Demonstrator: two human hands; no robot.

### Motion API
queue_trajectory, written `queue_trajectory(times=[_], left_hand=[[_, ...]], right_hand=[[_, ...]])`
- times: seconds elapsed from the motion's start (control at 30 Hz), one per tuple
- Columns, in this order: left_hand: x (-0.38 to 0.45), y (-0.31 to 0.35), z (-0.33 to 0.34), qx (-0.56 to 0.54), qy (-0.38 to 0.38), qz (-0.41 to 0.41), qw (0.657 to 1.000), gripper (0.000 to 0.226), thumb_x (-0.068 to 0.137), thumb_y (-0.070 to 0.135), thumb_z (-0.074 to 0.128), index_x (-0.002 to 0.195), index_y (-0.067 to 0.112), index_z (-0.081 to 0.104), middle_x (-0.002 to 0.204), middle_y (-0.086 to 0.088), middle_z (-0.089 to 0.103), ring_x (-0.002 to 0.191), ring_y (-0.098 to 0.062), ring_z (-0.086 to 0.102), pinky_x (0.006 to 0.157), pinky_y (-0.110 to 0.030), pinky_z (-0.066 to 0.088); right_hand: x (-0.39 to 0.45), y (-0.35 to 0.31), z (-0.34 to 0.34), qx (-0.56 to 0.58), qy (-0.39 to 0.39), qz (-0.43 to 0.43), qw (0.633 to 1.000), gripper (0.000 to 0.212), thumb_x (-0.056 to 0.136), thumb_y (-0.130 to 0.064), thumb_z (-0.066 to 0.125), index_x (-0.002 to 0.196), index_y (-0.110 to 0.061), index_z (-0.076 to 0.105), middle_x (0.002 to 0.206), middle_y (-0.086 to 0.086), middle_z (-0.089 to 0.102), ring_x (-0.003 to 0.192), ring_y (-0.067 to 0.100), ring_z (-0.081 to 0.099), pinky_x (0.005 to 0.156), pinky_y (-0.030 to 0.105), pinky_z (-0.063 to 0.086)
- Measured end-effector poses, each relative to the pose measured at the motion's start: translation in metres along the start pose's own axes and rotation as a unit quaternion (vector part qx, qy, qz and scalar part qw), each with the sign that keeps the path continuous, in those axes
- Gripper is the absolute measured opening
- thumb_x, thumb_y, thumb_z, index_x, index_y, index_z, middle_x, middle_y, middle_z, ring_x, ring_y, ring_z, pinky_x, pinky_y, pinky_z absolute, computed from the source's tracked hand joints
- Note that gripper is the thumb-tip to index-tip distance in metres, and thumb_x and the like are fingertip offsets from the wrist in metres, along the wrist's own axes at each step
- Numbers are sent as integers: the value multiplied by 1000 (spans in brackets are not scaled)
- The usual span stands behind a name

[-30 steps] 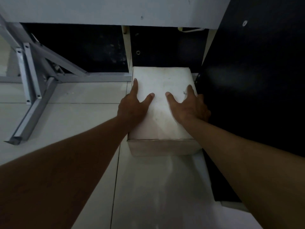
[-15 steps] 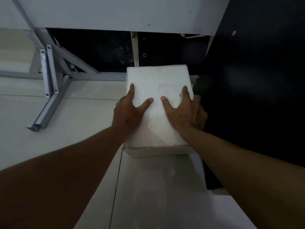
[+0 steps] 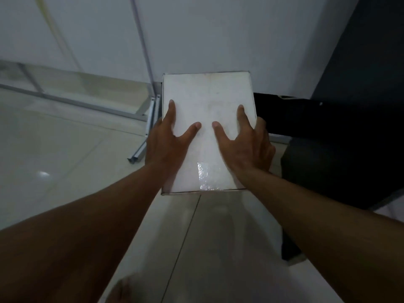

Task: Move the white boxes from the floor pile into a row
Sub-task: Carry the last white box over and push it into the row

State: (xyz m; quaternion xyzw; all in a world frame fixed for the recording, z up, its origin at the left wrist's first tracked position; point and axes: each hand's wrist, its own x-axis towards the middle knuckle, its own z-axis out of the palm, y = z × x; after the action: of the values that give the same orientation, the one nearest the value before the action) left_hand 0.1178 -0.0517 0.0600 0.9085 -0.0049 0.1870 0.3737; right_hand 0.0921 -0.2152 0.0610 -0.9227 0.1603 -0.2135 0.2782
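Observation:
One white box (image 3: 207, 99) fills the middle of the head view, its top face toward me and a strip of clear tape near its close edge. My left hand (image 3: 167, 143) grips its left side, thumb and forefinger spread over the top. My right hand (image 3: 244, 143) clasps the right side the same way. The box is held off the tiled floor between both hands. No other white boxes are in view.
A grey metal frame (image 3: 150, 119) with angled legs stands on the pale tiled floor (image 3: 65, 154) at left, behind the box. A white panel (image 3: 218, 36) rises behind. A large black surface (image 3: 349, 127) fills the right side.
The box has come up off the floor in both hands and toward me. The view has tilted upward, showing more of the white panel and less of the dark gap under it.

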Motion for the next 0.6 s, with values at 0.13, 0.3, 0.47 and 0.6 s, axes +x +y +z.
queue_trajectory(times=[0.13,0.3,0.47,0.6], left_hand=[[-8,9,-44,43,25,-13,999,90,81,75,50,154,36,14,149,-5,43,134,-27,42,108,-50,38],[-28,24,-70,49,17,-18,999,90,80,75,51,153,36,15,149,-4,44,134,-26,43,109,-47,37],[-51,33,-91,21,10,-13,1000,89,80,73,53,153,36,18,148,-3,45,135,-25,41,111,-42,35],[-73,37,-108,13,5,-10,1000,88,80,74,53,153,37,20,149,0,44,137,-24,39,112,-41,33]], right_hand=[[-13,-26,-19,17,-30,-24,999,80,83,-80,37,151,-41,23,147,9,35,134,28,38,101,47,36],[-34,-32,-44,10,-13,-28,999,78,83,-79,37,150,-40,27,141,9,41,128,28,45,97,44,40],[-59,-35,-67,1,0,-34,999,78,83,-80,36,149,-39,30,139,12,44,125,31,48,96,45,44],[-84,-42,-89,-12,-1,-28,1000,78,82,-80,37,149,-39,31,138,11,45,125,30,48,97,43,42]])
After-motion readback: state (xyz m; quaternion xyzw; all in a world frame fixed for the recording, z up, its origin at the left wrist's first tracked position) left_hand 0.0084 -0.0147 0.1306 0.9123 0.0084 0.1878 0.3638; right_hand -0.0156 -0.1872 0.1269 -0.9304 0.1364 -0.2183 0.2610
